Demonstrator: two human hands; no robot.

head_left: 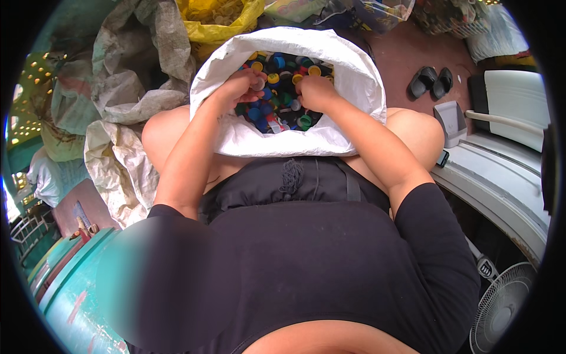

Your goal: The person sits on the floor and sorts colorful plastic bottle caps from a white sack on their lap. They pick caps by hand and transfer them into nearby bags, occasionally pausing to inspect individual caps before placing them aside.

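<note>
A white woven sack with its rim rolled down stands open between my bent legs. Inside lies a heap of plastic bottle caps in blue, green, yellow, red, black and white. My left hand is over the left part of the heap, with a pale translucent cap held at its fingers. On the other side, my right hand reaches down to the caps with its fingers curled. A yellow cap lies right by its fingertips. Whether those fingers grip anything is hidden by the hand.
A yellow bag of pale caps stands beyond the sack. Worn woven sacks crowd the left side. Black slippers and a grey dustpan are to the right, near a white ledge and a fan.
</note>
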